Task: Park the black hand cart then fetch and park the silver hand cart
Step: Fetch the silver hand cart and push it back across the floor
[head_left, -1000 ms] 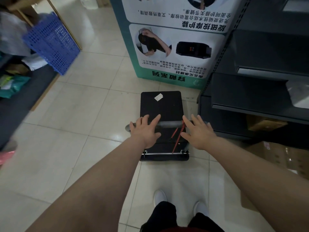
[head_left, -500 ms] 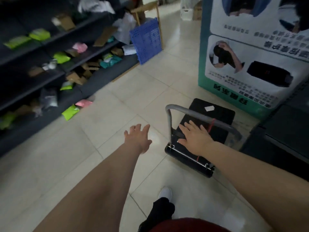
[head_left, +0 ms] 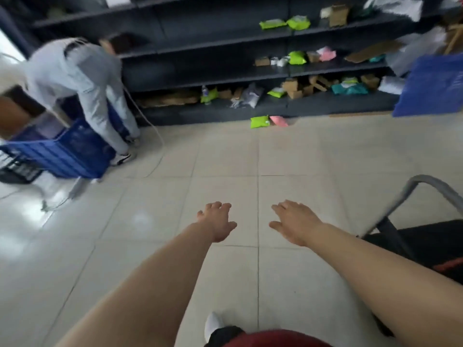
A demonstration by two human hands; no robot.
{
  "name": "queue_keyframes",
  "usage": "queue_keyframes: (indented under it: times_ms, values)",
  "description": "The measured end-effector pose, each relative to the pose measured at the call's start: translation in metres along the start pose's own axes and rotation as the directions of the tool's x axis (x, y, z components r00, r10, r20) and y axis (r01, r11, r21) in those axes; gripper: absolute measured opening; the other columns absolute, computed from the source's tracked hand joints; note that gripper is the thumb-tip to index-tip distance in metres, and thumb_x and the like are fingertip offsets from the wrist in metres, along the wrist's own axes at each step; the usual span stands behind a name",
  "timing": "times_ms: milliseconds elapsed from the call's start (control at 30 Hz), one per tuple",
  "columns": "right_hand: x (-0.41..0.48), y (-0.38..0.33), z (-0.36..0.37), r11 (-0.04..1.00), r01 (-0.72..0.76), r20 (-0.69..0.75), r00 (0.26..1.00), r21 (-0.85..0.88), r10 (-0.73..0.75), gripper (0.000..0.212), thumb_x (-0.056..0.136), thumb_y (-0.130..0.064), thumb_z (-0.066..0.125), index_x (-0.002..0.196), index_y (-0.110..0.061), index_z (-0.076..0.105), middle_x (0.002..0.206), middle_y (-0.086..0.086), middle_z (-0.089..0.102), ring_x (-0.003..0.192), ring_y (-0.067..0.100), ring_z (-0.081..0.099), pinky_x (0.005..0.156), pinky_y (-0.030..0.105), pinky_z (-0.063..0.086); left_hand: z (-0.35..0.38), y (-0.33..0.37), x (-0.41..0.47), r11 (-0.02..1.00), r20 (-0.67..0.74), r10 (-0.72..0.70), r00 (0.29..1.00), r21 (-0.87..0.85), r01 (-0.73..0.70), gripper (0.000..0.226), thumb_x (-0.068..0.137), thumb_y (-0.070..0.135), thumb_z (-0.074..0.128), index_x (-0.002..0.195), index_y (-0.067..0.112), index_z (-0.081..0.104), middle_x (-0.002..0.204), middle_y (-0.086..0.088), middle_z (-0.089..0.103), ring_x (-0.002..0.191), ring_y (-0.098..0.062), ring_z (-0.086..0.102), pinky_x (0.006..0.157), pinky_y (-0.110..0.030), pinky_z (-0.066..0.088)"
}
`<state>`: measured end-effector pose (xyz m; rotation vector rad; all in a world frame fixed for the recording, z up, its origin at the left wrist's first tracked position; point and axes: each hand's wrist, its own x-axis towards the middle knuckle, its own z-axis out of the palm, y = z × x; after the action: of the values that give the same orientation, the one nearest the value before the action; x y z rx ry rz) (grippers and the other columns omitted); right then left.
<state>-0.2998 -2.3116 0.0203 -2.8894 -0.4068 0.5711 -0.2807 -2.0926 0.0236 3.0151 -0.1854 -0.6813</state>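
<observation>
Black hand cart [head_left: 426, 244] beside empty right hand [head_left: 295, 225]

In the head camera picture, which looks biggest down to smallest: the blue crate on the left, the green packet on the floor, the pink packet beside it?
1. Blue crate
2. Green packet
3. Pink packet, almost like the green one.

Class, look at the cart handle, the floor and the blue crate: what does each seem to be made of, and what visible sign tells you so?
Cart handle: probably metal tubing, matt grey, bent in a smooth curve.
Floor: likely glazed ceramic tile, pale and glossy, with grout lines and light reflections.
Blue crate: apparently moulded plastic, uniform blue with slotted walls, though blurred.
</observation>
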Motion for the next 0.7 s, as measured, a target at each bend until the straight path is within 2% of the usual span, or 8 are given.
queue_keyframes:
  times_ms: [167, 400, 533, 700]
  values:
    - [0.051, -0.134, -0.002, 0.979, 0.184, 0.075, 0.981, -0.092, -0.177, 0.045, 0.095, -0.046, 0.037, 0.126, -0.014, 0.046, 0.132, 0.011, 0.048, 0.123, 0.028, 0.042, 0.097, 0.039, 0.035, 0.006, -0.125, -0.052, 0.974, -0.004, -0.201, 0.98, -0.109, 0.199, 0.063, 0.092, 0.043, 0.048, 0.147, 0.021, 0.026, 0.152, -0.006, 0.029, 0.137, -0.029, 0.026, 0.108, -0.046, 0.028]
    - [0.134, -0.361, 0.02, 0.908, 0.41, 0.18, 0.903, -0.09, -0.39, 0.053, 0.095, -0.048, 0.037, 0.139, -0.018, 0.04, 0.144, 0.008, 0.041, 0.133, 0.027, 0.037, 0.105, 0.04, 0.035, 0.01, -0.331, -0.131, 0.889, 0.011, -0.408, 0.913, -0.226, 0.399, 0.063, 0.094, 0.041, 0.047, 0.148, 0.021, 0.023, 0.153, -0.006, 0.026, 0.138, -0.03, 0.024, 0.111, -0.046, 0.027]
    - [0.174, -0.479, 0.023, 0.852, 0.518, 0.201, 0.845, -0.078, -0.496, 0.054, 0.095, -0.049, 0.038, 0.141, -0.021, 0.036, 0.147, 0.004, 0.039, 0.135, 0.024, 0.034, 0.105, 0.039, 0.034, 0.005, -0.443, -0.175, 0.8, 0.02, -0.536, 0.844, -0.306, 0.515, 0.061, 0.094, 0.042, 0.046, 0.148, 0.022, 0.024, 0.153, -0.004, 0.026, 0.137, -0.028, 0.024, 0.109, -0.045, 0.028]
    - [0.225, -0.596, 0.015, 0.778, 0.622, 0.197, 0.776, -0.083, -0.599, 0.051, 0.095, -0.047, 0.039, 0.14, -0.022, 0.037, 0.145, 0.004, 0.041, 0.134, 0.025, 0.036, 0.103, 0.042, 0.035, -0.004, -0.546, -0.204, 0.679, -0.004, -0.669, 0.744, -0.411, 0.608, 0.058, 0.094, 0.044, 0.045, 0.145, 0.024, 0.028, 0.151, -0.002, 0.03, 0.136, -0.028, 0.024, 0.105, -0.045, 0.031]
